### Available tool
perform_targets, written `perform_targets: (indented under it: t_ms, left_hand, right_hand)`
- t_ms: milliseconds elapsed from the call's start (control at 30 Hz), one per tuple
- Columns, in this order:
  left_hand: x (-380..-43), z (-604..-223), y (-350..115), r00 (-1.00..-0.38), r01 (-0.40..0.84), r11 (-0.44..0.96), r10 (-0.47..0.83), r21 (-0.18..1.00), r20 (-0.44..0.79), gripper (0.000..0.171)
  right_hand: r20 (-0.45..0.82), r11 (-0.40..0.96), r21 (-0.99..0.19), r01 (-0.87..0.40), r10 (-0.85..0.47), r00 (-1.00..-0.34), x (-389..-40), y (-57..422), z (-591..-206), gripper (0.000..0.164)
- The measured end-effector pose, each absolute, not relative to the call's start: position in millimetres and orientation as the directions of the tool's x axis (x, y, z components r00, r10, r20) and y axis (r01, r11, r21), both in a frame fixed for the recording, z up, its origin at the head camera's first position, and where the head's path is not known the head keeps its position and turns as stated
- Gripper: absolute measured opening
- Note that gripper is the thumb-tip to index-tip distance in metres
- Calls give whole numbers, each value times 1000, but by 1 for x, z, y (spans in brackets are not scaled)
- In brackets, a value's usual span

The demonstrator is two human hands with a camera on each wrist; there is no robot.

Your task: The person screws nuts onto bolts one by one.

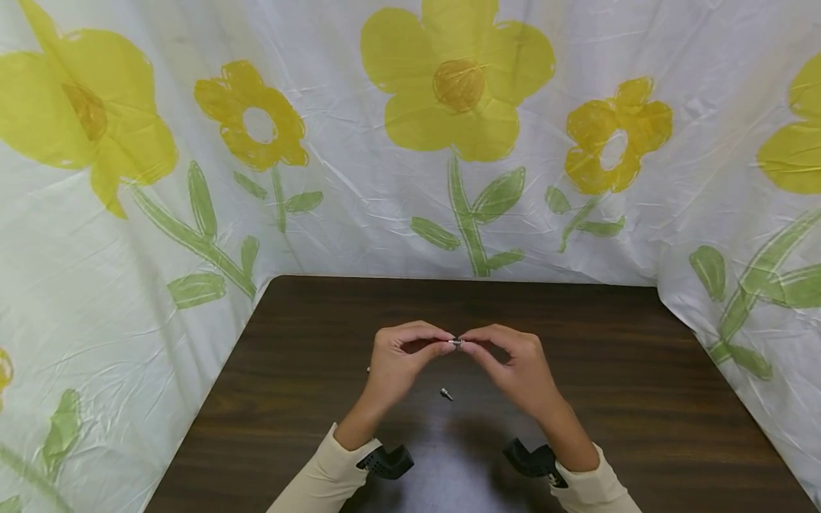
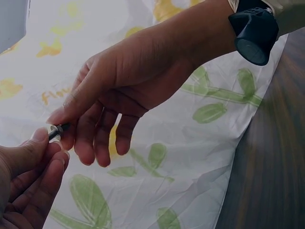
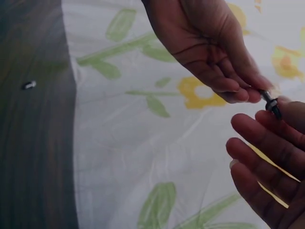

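Above the table, both hands meet at a small metal bolt (image 1: 456, 342) with a ring, a nut or a washer, around it. My left hand (image 1: 396, 360) pinches one end of the bolt between thumb and forefinger. From the other side, the thumb and forefinger of my right hand (image 1: 516, 363) pinch the dark end. In the left wrist view the ring (image 2: 56, 131) shows between the two sets of fingertips. The right wrist view shows the bolt's silver part (image 3: 265, 95) at the left fingertips. The right hand's other fingers are loosely spread.
A second small bolt (image 1: 446, 394) lies on the dark wooden table (image 1: 288, 399), below and between the hands. A tiny object (image 1: 368, 369) shows just left of the left hand, too small to identify. A white flowered curtain (image 1: 346, 214) hangs behind and beside the table.
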State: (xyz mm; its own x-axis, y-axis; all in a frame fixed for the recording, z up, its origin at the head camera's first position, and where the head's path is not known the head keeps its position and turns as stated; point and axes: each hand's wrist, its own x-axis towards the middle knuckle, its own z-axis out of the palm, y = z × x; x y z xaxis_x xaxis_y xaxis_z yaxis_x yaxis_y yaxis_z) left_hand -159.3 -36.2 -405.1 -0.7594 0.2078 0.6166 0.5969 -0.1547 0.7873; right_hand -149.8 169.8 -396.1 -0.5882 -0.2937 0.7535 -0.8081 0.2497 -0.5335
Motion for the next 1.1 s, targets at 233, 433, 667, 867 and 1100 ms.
perform_targets:
  t_ms: [233, 433, 667, 867, 1100]
  left_hand:
    - [-158, -404, -35, -763, 596, -144, 205, 790, 613, 12]
    - [-158, -404, -36, -766, 594, -141, 201, 792, 610, 10]
    - [-158, -404, -36, -767, 586, -156, 209, 795, 607, 9]
    - [-159, -404, -36, -757, 595, -168, 209, 786, 619, 9]
    - [-158, -404, -35, -752, 598, -168, 221, 783, 621, 10]
  right_hand:
    - [690, 247, -607, -755, -308, -655, -148, 170, -396, 22]
    - [764, 241, -538, -808, -266, -588, -149, 171, -396, 36]
    - [827, 193, -460, -867, -263, -498, -152, 170, -395, 39]
    - [816, 209, -468, -859, -272, -511, -151, 170, -394, 40]
    - [724, 218, -567, -795, -330, -606, -148, 170, -395, 22]
